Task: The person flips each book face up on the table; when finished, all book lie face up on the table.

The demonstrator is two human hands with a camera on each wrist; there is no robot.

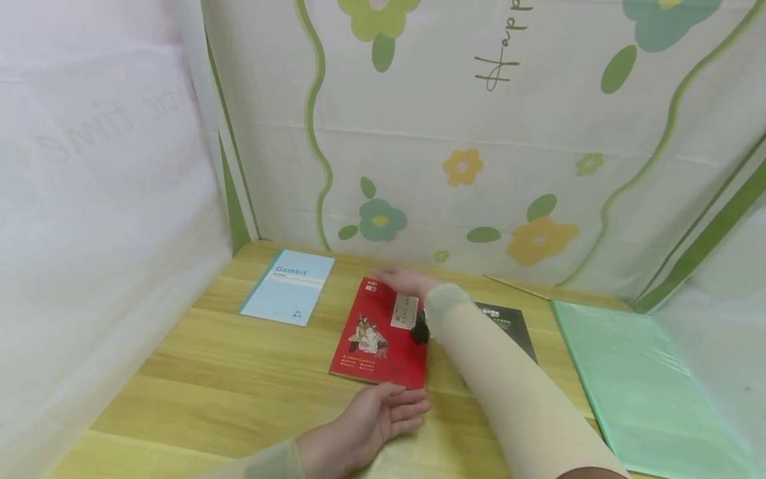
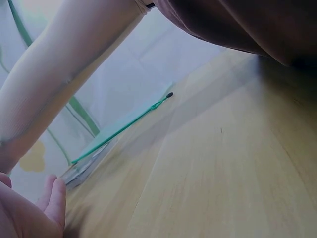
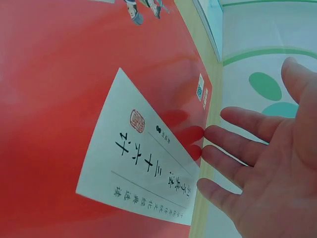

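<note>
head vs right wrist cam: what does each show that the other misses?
Only head: the light blue Gambit booklet, a black book partly under the right forearm, the green folder, and the left hand lying palm up on the wooden table just in front of the red book.
Only right wrist: the label's printed characters and red seal up close.
Both: the red book and the right hand, fingers straight at the book's far edge.

glossy red book (image 1: pixel 380 339) cover mirrors fingers; smooth pale wood table (image 1: pixel 209 386); translucent green plastic folder (image 1: pixel 640 392).
</note>
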